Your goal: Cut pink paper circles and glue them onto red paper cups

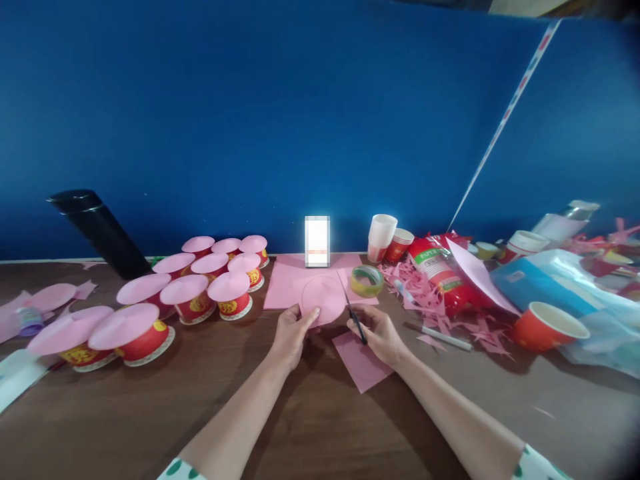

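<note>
My left hand (293,332) pinches the near edge of a round pink paper disc (324,298) and holds it just above the brown table (310,427). My right hand (380,333) grips black-handled scissors (353,311), their blades pointing up along the disc's right edge. A pink paper offcut (361,363) lies under my right hand. Flat pink sheets (287,283) lie behind the disc.
Several upturned red cups topped with pink discs (187,293) crowd the left. A roll of tape (367,281), stacked cups (383,237), pink scraps (450,313), a white pen (443,337), a red cup on its side (543,327) and plastic bags (585,293) fill the right. A black flask (100,230) leans on the blue wall.
</note>
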Tool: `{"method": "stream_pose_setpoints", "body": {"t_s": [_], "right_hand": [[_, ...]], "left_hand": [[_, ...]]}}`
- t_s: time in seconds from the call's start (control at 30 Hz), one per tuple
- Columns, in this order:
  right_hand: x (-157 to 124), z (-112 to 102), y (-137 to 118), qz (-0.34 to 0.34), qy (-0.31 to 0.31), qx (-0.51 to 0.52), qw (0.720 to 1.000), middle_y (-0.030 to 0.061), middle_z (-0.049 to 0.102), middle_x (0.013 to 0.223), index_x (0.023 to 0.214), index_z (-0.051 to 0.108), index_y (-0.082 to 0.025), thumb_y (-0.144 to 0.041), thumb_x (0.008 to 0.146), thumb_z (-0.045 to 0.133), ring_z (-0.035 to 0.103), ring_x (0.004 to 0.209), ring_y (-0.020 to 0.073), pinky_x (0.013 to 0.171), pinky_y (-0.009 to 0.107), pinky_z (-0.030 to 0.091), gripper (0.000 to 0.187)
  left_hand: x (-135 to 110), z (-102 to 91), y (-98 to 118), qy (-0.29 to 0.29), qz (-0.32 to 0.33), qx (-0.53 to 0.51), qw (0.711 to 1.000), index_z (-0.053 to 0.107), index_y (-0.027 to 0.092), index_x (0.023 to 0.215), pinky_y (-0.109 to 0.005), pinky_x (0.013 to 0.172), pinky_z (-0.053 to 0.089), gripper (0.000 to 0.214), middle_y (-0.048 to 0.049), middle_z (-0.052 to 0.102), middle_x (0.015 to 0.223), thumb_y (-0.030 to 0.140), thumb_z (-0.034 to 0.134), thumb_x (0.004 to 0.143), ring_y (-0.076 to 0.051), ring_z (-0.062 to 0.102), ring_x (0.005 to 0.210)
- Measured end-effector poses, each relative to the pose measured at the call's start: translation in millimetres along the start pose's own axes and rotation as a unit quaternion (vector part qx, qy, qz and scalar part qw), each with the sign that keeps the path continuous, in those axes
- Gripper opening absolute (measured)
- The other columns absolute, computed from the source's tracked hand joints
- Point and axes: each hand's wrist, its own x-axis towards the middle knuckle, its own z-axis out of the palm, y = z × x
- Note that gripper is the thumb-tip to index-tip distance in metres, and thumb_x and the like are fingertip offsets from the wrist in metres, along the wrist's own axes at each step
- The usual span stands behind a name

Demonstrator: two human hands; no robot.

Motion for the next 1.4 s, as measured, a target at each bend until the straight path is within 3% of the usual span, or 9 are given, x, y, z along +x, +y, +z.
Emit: {"method": "stream_pose_setpoints", "body": {"t_s": [0.53,1.4], "right_hand": [[-0.2,0.3,-2.0,0.013,-0.002,0.000,1.000,-0.0013,0.054,0.064,0.100,0.061,-0.014,-0.034,0.072,0.066,0.043,0.050,0.0080,0.045,0.020,0.036,0.035],[-0.2,-0.8,3.7,0.009,0.001,-0.011,1.000,-0.0007,0.054,0.066,0.101,0.063,-0.015,-0.034,0.072,0.065,0.041,0.051,0.0074,0.044,0.018,0.036,0.035]], "left_hand": [[-0.6,-1.0,0.9,-0.005,-0.001,0.015,1.000,0.065,0.011,0.085,-0.020,0.053,0.045,0.035,-0.0046,0.067,0.073,0.035,0.074,0.061,-0.013,0.060,0.064],[0.3,-0.7,0.1,0.004,0.008,0.002,1.000,0.066,0.012,0.087,-0.021,0.054,0.046,0.037,-0.0043,0.067,0.072,0.035,0.075,0.060,-0.013,0.059,0.064]]}}
